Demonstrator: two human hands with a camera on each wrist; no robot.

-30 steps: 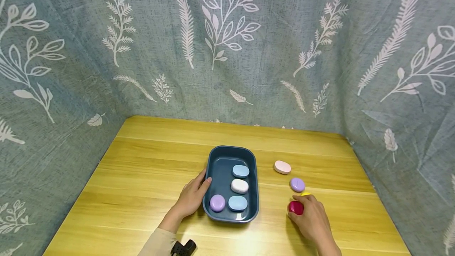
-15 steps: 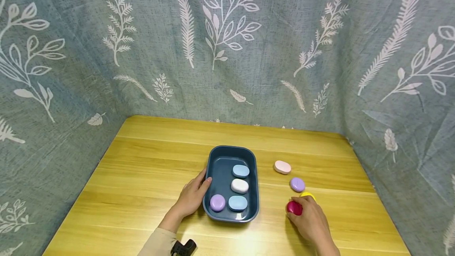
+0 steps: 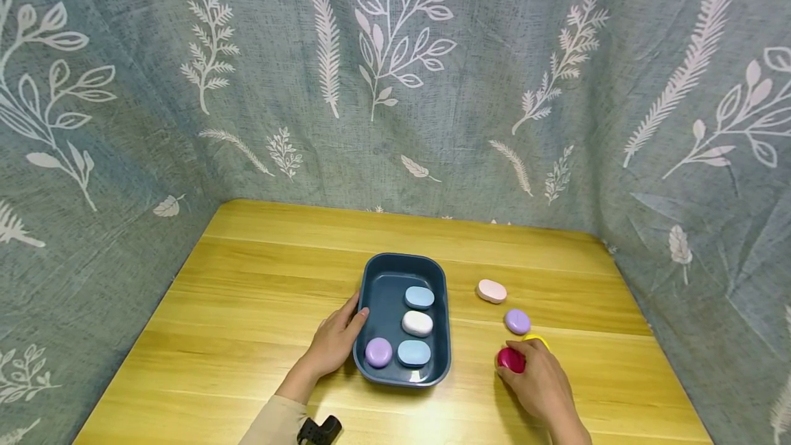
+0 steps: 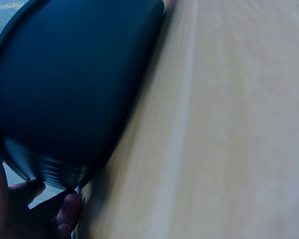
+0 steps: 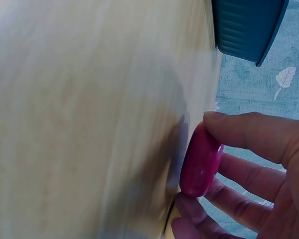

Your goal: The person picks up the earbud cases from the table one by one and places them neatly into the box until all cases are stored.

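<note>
My left hand [image 3: 338, 340] grips the left wall of a dark blue rectangular tray [image 3: 447, 321], thumb at the rim and fingers along the outside. Inside lie two light blue soap bars, one farther back [image 3: 419, 297] and one near the front [image 3: 414, 354], with a white soap bar [image 3: 417, 323] between them. A round purple soap [image 3: 378, 352] sits in the front left corner. To the tray's right, my right hand [image 3: 540, 376] pinches a round red soap [image 5: 202, 162] between thumb and fingertips, close to the tabletop. Behind that hand a yellow soap [image 3: 536, 340] is partly hidden.
A pale pink oval soap [image 3: 491, 291] and a light purple soap [image 3: 518, 321] lie on the wooden table [image 3: 259, 259] right of the tray. Patterned grey-blue cloth [image 3: 395, 143] hangs behind the table and at both sides.
The right hand has shifted slightly left with the red soap, showing more of the yellow soap a half second ago. The left hand and the tray stay in place.
</note>
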